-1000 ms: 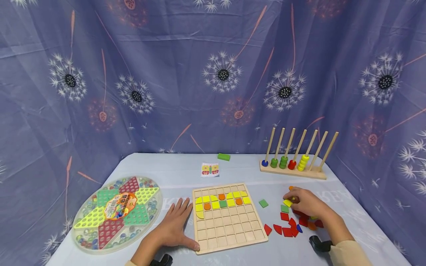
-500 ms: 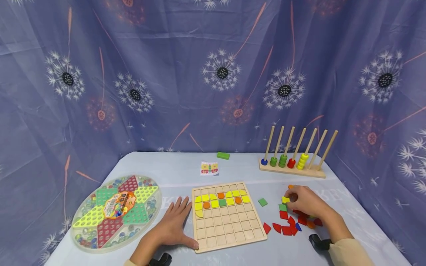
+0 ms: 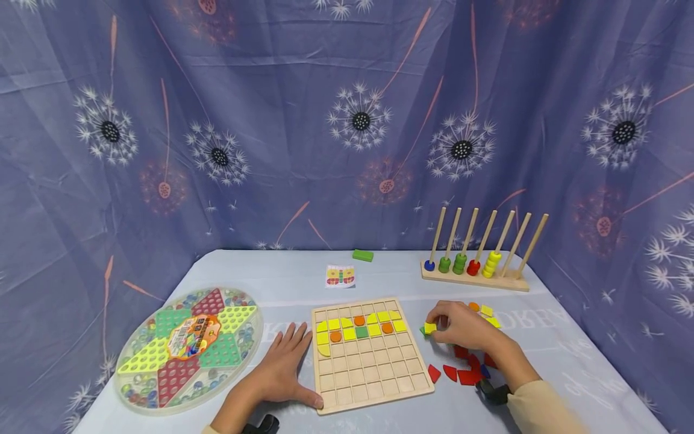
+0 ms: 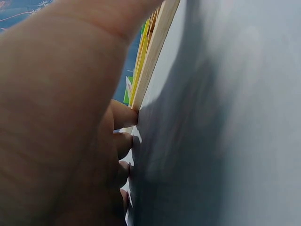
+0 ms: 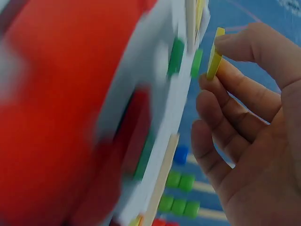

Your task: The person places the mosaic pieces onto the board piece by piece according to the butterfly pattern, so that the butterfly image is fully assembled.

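My right hand [image 3: 466,325] pinches a yellow square tile [image 5: 216,54] between thumb and fingertips, over the table to the right of the wooden grid board [image 3: 374,377]. A green tile [image 3: 422,331] shows partly behind the held tile in the head view. Fingers spread, my left hand [image 3: 282,371] rests on the table at the board's left side, its thumb touching the near left corner. The board's upper rows hold yellow pieces, several orange discs [image 3: 359,320] and a green square [image 3: 361,332]. In the left wrist view the board's wooden edge [image 4: 153,56] rises beyond the fingers.
Loose red pieces [image 3: 467,377] lie below the right hand, with yellow ones [image 3: 487,311] beyond it. A peg rack with beads [image 3: 472,278] stands at the back right. Left is a round marble board [image 3: 190,349]. A butterfly card [image 3: 340,276] and a green block [image 3: 362,255] lie behind.
My right hand has moved left from the loose pieces toward the board, carrying the yellow tile. The left hand has stayed in place.
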{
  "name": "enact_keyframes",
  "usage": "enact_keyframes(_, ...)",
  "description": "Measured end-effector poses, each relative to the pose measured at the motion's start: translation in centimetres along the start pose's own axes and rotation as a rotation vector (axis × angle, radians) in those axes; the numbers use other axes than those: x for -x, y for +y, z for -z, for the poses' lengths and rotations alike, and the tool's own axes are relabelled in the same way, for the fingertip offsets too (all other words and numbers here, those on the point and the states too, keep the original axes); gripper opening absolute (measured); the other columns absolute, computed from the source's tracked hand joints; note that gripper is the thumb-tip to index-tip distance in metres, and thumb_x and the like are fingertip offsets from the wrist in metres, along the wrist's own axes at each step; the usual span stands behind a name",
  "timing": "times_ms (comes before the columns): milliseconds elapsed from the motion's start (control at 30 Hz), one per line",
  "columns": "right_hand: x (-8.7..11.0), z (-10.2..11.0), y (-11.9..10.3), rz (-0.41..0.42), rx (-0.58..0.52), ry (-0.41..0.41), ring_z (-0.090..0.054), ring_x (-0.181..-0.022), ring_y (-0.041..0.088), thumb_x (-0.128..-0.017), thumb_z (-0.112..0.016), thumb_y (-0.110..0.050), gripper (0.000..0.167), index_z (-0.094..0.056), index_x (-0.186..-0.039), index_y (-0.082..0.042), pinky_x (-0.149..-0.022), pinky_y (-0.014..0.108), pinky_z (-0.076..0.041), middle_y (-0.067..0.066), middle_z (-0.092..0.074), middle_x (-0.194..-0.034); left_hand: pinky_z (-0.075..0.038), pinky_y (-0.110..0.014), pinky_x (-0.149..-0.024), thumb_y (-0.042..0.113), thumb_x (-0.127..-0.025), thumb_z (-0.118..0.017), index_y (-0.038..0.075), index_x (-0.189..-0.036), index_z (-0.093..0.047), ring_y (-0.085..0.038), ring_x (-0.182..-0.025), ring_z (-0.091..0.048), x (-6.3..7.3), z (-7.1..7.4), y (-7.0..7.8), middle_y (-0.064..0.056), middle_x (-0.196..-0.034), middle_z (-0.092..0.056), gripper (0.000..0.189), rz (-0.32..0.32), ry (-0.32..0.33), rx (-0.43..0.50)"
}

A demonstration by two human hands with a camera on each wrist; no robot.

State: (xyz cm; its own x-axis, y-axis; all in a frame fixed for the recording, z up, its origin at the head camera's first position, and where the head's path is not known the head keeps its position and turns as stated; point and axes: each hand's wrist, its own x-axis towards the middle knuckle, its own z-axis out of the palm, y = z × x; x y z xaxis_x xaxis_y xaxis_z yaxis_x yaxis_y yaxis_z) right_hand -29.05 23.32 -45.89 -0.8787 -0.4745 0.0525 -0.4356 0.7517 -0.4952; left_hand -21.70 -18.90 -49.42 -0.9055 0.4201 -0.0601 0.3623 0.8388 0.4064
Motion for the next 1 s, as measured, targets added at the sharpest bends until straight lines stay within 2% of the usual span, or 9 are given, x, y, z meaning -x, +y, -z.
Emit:
enact_keyframes(167, -1.5, -1.4, -2.5, 0.067, -0.026, -0.028, -0.053, -0.076, 0.015, -0.076, -0.075, -0.018, 0.022, -0.066, -0.096, -0.018, -0.065, 0.028, -0.048, -0.007, -0.057, -0.087, -0.005, -0.058, -0.113, 0.087, -0.048, -0.066, 0.006, -0.152, -0.026, -0.038, -0.144, -0.003, 0.1, 0.1, 0.0, -0.016, -0.158, -0.014, 0.138, 0.004, -0.009, 0.014)
enact_keyframes(400, -3.6, -3.7, -5.5, 0.135, -0.029, -0.054, -0.051, -0.076, 0.011, -0.074, -0.072, -0.018, 0.025, -0.068, -0.098, -0.02, -0.066, 0.027, -0.048, -0.008, -0.055, -0.088, -0.005, -0.058, -0.113, 0.088, -0.049, -0.065, 0.005, -0.152, -0.025, -0.038, -0.144, -0.003, 0.0, 0.2, 0.0, -0.017, -0.158, -0.013, 0.139, -0.002, -0.021, 0.016)
enact_keyframes(733, -5.3, -4.1, -9.2, 0.235, -0.005, -0.091, -0.052, -0.071, 0.007, -0.077, -0.073, -0.023, 0.023, -0.07, -0.1, -0.021, -0.063, 0.025, -0.047, -0.009, -0.057, -0.088, -0.005, -0.058, -0.113, 0.087, -0.048, -0.066, 0.005, -0.152, -0.026, -0.038, -0.144, -0.004, 0.0, 0.2, 0.0, -0.016, -0.158, -0.014, 0.138, 0.006, -0.013, 0.016)
enact_keyframes(1000, -6.9, -5.7, -11.7, 0.324, 0.047, -0.148, -0.053, -0.075, 0.005, -0.078, -0.075, -0.027, 0.024, -0.072, -0.101, -0.019, -0.069, 0.022, -0.047, -0.013, -0.058, -0.09, -0.005, -0.058, -0.113, 0.088, -0.049, -0.065, 0.004, -0.152, -0.027, -0.038, -0.144, -0.004, 0.1, 0.2, 0.1, -0.017, -0.158, -0.015, 0.138, 0.003, -0.005, 0.009)
